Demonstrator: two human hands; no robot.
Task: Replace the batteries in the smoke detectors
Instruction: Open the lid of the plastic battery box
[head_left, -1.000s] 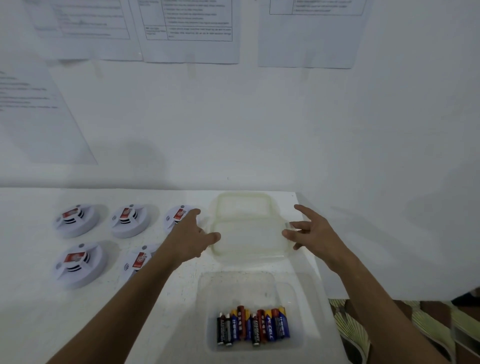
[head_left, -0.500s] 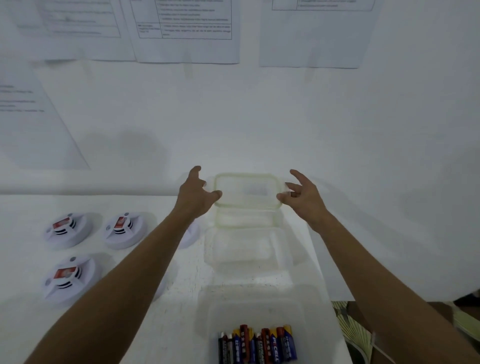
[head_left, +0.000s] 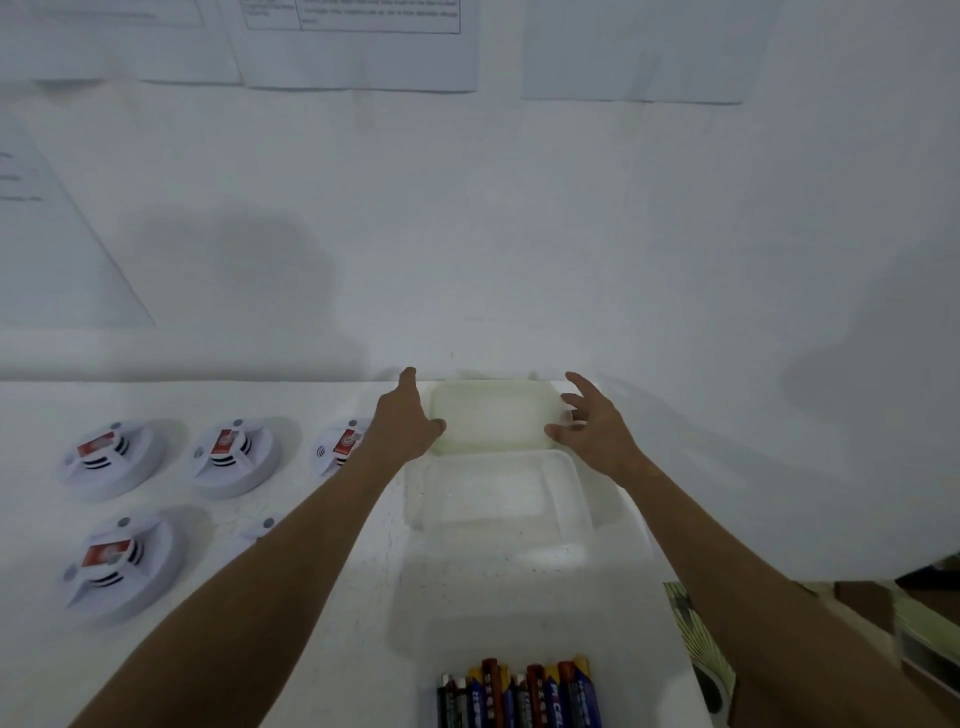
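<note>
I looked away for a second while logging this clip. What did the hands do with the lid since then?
Both hands, left hand and right hand, lifted the lid off the empty container and carried it toward the wall, where they hold it now. The batteries and smoke detectors stayed put.

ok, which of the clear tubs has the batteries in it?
The nearest tub, at the bottom edge, with batteries along its near side. The middle tub looks empty.
</note>
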